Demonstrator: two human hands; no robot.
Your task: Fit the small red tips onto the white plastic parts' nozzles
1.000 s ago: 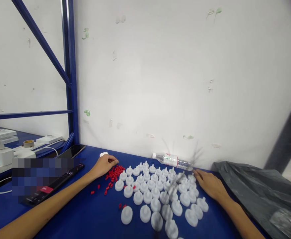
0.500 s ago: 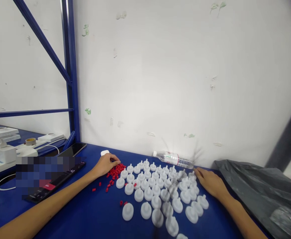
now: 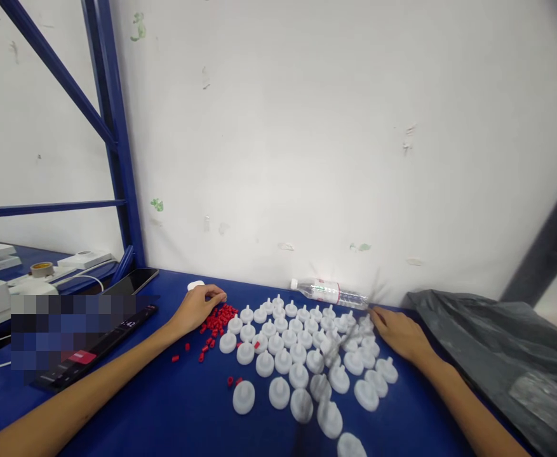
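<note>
My left hand (image 3: 199, 308) is at the back left edge of a pile of small red caps (image 3: 218, 317). Its fingers are bent, with the thumb and fingertips close together; anything between them is too small to make out. Many white, round plastic pieces with a narrow spout on top (image 3: 282, 360) stand across the middle of the blue table. On their right side my right hand (image 3: 397, 331) lies low with fingers stretched out, fingertips near the bottle's base and the rearmost white pieces. I see nothing in it.
A clear plastic bottle (image 3: 328, 291) lies along the wall. A grey plastic bag (image 3: 478, 343) covers the right side. To the left are a dark phone-like device (image 3: 138, 280), a partly blurred screen (image 3: 63, 374), chargers and a tape roll (image 3: 42, 270). A blue post (image 3: 120, 139) rises behind.
The view has tilted and shifted slightly, so everything sits a little higher in the picture. Both hands stay near the same spots, the left one a touch farther back from the red caps.
</note>
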